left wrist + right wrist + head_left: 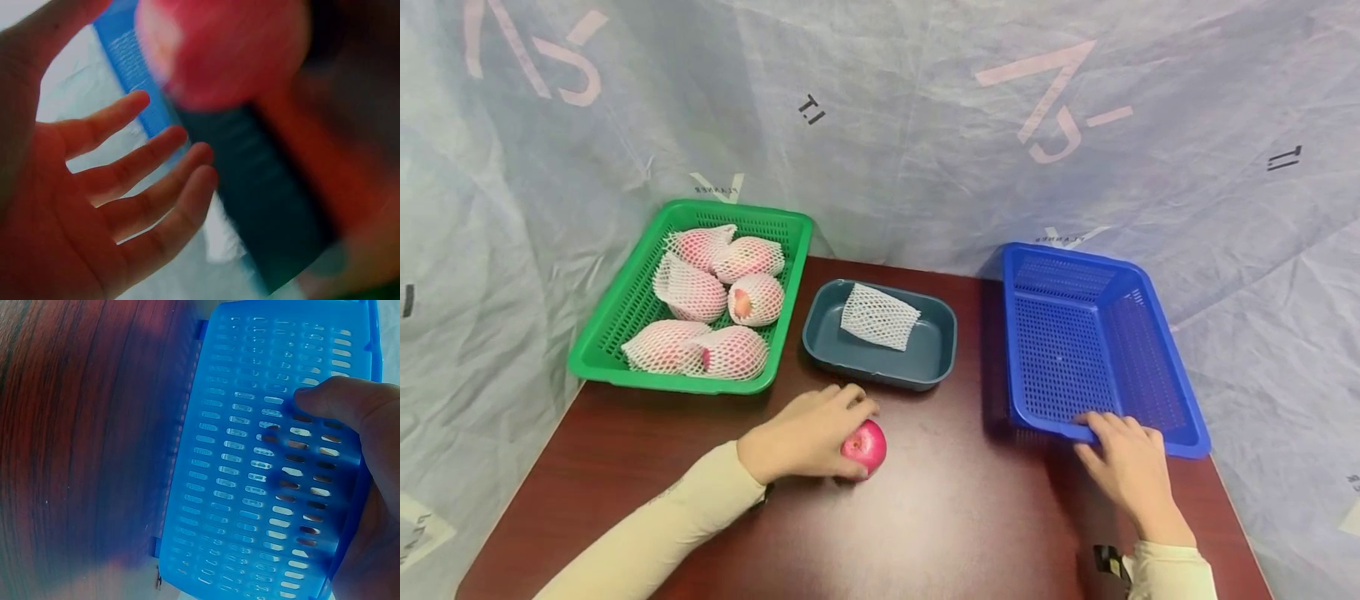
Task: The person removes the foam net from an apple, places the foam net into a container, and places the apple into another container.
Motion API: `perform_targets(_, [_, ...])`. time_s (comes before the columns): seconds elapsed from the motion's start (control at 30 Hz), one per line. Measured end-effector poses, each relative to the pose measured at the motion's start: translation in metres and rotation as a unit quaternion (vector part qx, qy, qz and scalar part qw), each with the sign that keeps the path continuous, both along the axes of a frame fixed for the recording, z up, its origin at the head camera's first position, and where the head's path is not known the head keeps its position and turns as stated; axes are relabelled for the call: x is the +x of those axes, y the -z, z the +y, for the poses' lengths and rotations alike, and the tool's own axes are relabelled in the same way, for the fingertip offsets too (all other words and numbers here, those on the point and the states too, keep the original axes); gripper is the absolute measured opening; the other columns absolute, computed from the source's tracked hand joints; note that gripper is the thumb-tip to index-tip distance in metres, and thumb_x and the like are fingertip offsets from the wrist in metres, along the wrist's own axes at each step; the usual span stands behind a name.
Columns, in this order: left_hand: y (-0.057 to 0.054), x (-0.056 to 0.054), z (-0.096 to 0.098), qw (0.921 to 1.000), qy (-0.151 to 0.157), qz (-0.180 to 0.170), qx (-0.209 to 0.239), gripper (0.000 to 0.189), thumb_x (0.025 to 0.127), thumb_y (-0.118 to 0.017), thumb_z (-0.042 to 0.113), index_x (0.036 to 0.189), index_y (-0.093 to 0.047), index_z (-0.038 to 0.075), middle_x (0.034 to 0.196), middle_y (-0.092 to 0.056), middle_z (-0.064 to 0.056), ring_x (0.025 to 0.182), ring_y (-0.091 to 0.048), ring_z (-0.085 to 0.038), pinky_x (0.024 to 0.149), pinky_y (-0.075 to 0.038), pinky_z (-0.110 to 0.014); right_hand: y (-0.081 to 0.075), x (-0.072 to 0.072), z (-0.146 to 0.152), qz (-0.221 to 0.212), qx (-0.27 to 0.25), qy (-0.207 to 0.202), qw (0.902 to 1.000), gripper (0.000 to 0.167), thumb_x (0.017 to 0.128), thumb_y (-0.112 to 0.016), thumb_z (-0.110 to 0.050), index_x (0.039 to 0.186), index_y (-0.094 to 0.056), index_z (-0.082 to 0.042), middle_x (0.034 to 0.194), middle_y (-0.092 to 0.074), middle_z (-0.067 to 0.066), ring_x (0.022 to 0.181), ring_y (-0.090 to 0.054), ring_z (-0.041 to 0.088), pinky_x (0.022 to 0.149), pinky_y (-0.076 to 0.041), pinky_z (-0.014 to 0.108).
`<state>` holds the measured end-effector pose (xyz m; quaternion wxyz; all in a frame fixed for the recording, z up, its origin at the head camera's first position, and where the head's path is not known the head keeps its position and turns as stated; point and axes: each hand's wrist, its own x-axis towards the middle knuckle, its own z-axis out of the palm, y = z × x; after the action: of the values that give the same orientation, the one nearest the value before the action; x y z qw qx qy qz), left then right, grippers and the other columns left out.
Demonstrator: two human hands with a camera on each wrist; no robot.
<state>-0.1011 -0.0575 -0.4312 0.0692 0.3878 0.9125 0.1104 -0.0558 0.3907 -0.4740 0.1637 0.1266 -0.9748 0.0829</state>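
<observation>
A red apple (867, 447) sits on the table in front of the dark teal tray (936, 377). My left hand (808, 437) reaches around it, thumb on the near side and fingers on the far side. In the left wrist view the fingers (140, 203) are spread and loosely bent, with a gap between them and the apple (225, 50). On the right, my right hand (1127, 467) grips the near rim of the blue basket (1052, 427). Its thumb (331, 400) presses the outer wall, and the other fingers pass over the rim to the inside.
A white foam net (880, 317) lies in the teal tray. The green basket (681, 382) at the left holds several pinkish-red fruits (737, 354) in white foam nets. Behind the brown table (940, 517) hangs a grey printed sheet (895, 167), close to the baskets' far edges.
</observation>
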Motion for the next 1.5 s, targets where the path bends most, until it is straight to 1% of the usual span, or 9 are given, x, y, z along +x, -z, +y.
perform_targets(0.17, [0.034,0.007,0.008,0.9989,0.004,-0.04,-0.021,0.075,0.069,-0.086,0.049,0.132,-0.054,0.022,0.119,-0.054,-0.003,0.103,-0.058,-0.024,0.077,-0.053,-0.041,0.002,0.001,0.001,0.007,-0.002,-0.002,1.0,0.025,0.075,-0.076,-0.015,0.098,-0.067,-0.014,0.094,-0.069,0.01,0.082,-0.059,0.036,0.071,-0.035,0.057])
perform_targets(0.3, [0.045,0.009,0.011,0.9995,0.004,-0.031,-0.009,0.073,0.069,-0.086,0.044,0.131,-0.054,0.022,0.113,-0.055,-0.003,0.095,-0.06,-0.021,0.072,-0.053,-0.038,0.002,0.0,0.0,0.011,-0.004,-0.006,0.9999,0.023,0.075,-0.075,-0.016,0.098,-0.068,-0.015,0.093,-0.069,0.009,0.081,-0.059,0.035,0.07,-0.035,0.056])
perform_targets(0.47, [0.029,0.001,0.02,0.9997,0.022,-0.002,0.002,0.07,0.07,-0.083,0.045,0.129,-0.055,0.022,0.11,-0.055,-0.003,0.092,-0.059,-0.019,0.07,-0.053,-0.035,-0.001,0.001,0.0,0.011,-0.004,0.0,0.9999,0.025,0.074,-0.078,-0.014,0.098,-0.069,-0.014,0.094,-0.069,0.009,0.082,-0.059,0.035,0.071,-0.035,0.056])
perform_targets(0.63, [0.003,-0.02,0.05,0.9978,0.05,0.037,0.023,0.074,0.072,-0.08,0.049,0.135,-0.051,0.024,0.112,-0.055,-0.003,0.088,-0.059,-0.018,0.07,-0.053,-0.034,0.0,0.002,0.003,0.011,0.0,0.007,0.9999,0.027,0.073,-0.079,-0.014,0.098,-0.069,-0.014,0.094,-0.069,0.01,0.082,-0.059,0.036,0.071,-0.035,0.056])
perform_targets(0.87, [-0.04,-0.055,0.119,0.995,0.081,0.044,0.039,0.078,0.073,-0.076,0.053,0.14,-0.047,0.026,0.112,-0.054,0.0,0.088,-0.058,-0.016,0.071,-0.051,-0.034,0.002,0.003,0.003,0.021,-0.002,0.006,0.9998,0.026,0.073,-0.078,-0.015,0.097,-0.069,-0.014,0.093,-0.069,0.008,0.082,-0.06,0.035,0.072,-0.035,0.055])
perform_targets(1.03, [-0.061,-0.073,0.183,0.9931,0.103,0.05,0.025,0.082,0.076,-0.073,0.059,0.145,-0.041,0.027,0.118,-0.052,0.001,0.094,-0.055,-0.014,0.076,-0.05,-0.031,0.001,0.003,0.002,0.02,0.0,0.007,0.9998,0.026,0.073,-0.078,-0.016,0.097,-0.069,-0.014,0.092,-0.068,0.008,0.082,-0.059,0.035,0.071,-0.035,0.055])
perform_targets(1.13, [-0.064,-0.081,0.223,0.9925,0.111,0.05,-0.006,0.084,0.078,-0.071,0.062,0.147,-0.037,0.028,0.126,-0.051,0.0,0.105,-0.053,-0.016,0.085,-0.049,-0.032,0.001,0.004,0.002,0.022,0.001,0.01,0.9997,0.025,0.073,-0.078,-0.015,0.096,-0.069,-0.013,0.091,-0.068,0.009,0.082,-0.059,0.035,0.071,-0.035,0.055])
perform_targets(1.27, [-0.054,-0.091,0.262,0.9918,0.108,0.039,-0.056,0.086,0.08,-0.072,0.062,0.15,-0.034,0.029,0.139,-0.047,-0.002,0.12,-0.048,-0.022,0.097,-0.044,-0.039,0.002,0.003,0.0,0.026,-0.001,0.011,0.9996,0.023,0.074,-0.076,-0.016,0.095,-0.068,-0.013,0.09,-0.068,0.008,0.081,-0.058,0.034,0.072,-0.035,0.054])
perform_targets(1.5, [-0.021,-0.096,0.286,0.9872,0.107,0.025,-0.116,0.085,0.078,-0.08,0.053,0.147,-0.039,0.026,0.142,-0.047,-0.005,0.122,-0.052,-0.025,0.103,-0.037,-0.05,0.002,0.003,-0.003,0.026,0.0,0.021,0.9994,0.023,0.074,-0.076,-0.016,0.096,-0.069,-0.013,0.091,-0.069,0.008,0.082,-0.059,0.033,0.073,-0.036,0.055])
